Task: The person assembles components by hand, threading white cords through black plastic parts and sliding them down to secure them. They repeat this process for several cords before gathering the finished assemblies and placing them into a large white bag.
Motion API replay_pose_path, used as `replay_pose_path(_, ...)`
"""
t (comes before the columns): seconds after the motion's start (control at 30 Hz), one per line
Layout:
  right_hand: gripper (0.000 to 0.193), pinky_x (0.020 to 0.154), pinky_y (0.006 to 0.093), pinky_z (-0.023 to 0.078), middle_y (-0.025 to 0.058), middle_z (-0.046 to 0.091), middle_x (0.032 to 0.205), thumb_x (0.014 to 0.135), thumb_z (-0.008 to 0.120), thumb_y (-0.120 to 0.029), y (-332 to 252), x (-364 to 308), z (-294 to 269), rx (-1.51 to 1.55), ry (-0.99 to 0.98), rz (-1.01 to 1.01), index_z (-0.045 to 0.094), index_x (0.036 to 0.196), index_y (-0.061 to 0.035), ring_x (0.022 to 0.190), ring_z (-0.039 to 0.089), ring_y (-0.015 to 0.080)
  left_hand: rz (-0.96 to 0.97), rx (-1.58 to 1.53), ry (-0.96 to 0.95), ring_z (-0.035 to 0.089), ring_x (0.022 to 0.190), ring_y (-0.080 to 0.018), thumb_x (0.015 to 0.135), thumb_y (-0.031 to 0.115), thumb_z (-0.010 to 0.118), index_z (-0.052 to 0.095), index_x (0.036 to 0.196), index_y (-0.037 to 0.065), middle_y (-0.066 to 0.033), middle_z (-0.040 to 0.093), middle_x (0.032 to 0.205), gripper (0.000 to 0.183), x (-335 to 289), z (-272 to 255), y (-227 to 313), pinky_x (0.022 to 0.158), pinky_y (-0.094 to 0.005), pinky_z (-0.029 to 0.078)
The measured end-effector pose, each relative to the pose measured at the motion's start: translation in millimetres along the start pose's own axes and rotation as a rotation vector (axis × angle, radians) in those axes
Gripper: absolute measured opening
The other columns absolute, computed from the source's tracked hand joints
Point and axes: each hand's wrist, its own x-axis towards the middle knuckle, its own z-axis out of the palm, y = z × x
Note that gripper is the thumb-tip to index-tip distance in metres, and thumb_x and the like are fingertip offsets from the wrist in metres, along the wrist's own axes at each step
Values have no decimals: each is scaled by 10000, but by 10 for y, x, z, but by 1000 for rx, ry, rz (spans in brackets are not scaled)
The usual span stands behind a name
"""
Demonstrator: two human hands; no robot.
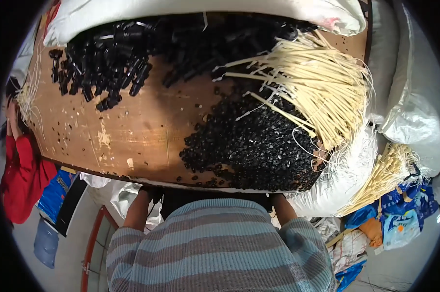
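Note:
Both my forearms reach toward the table's near edge, and my hands are out of sight beneath it, so their fingers do not show. Just beyond that edge, on the brown wooden table (132, 121), a wide heap of small black plastic pieces (263, 151) spreads to the right. Over its far right side fans a big bundle of thin pale-yellow sticks (322, 82) with white strings at their ends. Black tube-shaped plastic parts (110, 63) lie piled along the far left and middle.
A white sack (205, 6) lies along the far edge. More white sacks (410, 97) stand at right, above another stick bundle (385, 175) and blue plastic bags (410, 204). At far left, a person in a red sleeve (27, 165) has hands near white strings (27, 102).

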Motion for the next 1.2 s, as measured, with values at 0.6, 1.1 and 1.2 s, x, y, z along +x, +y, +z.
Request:
replay_pose_path(0.6,568,967,409,439,136,527,1312,875,607,-360,-214,492,-47,-28,10,-575,469,1326,-43,1166,523,301,-300,-200,-82,638,951,-290,806,221,601,676,1025,94,-140,670,1020,264,-324,-2022,1395,850,-396,497)
replay_pose_path(1.1,249,659,281,504,147,685,808,797,563,-107,-2317,-584,-1117,-136,-16,-525,690,992,-19,688,655,227,14,-387,1373,428,1273,-366,771,136,607,525,1274,67,-213,498,1330,514,784,-5102,1251,1074,-401,324)
replay_pose_path(1.2,294,683,288,504,106,692,843,814,618,-81,-2824,-895,-1237,-348,-180,-282,674,1101,-45,743,645,174,-27,-567,1348,342,1330,-392,778,232,629,490,1328,112,-223,414,1411,580,1097,-5462,684,1103,-431,271)
